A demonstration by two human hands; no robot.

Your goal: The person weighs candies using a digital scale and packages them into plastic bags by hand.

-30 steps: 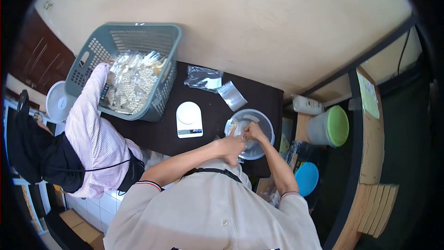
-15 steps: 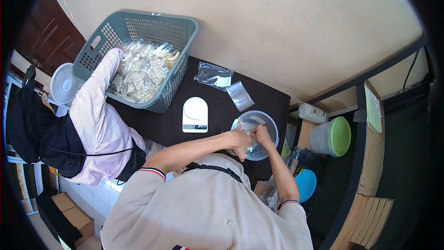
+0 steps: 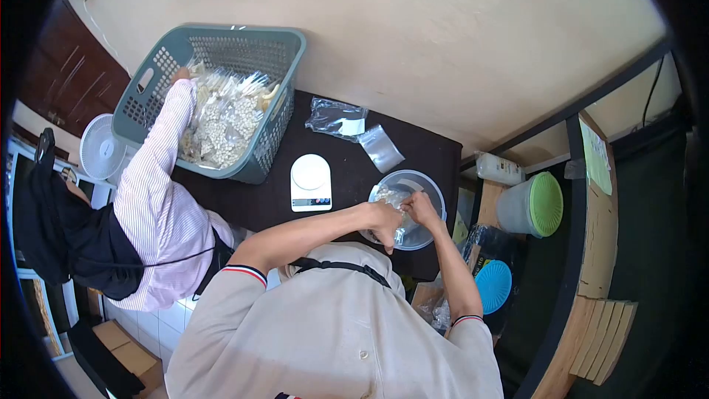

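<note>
Over a clear round tub point(image 3: 439, 199) near the table's front edge, my left hand point(image 3: 383, 223) and my right hand point(image 3: 421, 209) are close together. Both are closed on a clear plastic bag point(image 3: 400, 235) that hangs between them inside the tub. Small pale pieces point(image 3: 389, 193) show in the tub beside my left hand. A white kitchen scale point(image 3: 311, 183) stands to the left of the tub. Behind it lie a stack of flat clear bags point(image 3: 381, 148) and a crumpled clear package point(image 3: 336, 118).
At the left a co-worker point(image 3: 166, 199) reaches into a grey-green basket point(image 3: 277, 129) full of bagged pale pieces. A fan point(image 3: 103, 146) stands behind the co-worker. To the right are a green-lidded container point(image 3: 545, 205), a blue lid point(image 3: 493, 287) and a shelf frame point(image 3: 572, 177).
The view has shifted slightly. My hands stay over the tub with the bag, and pale pieces now show more clearly there. The co-worker's hand has come into sight at the basket's back left.
</note>
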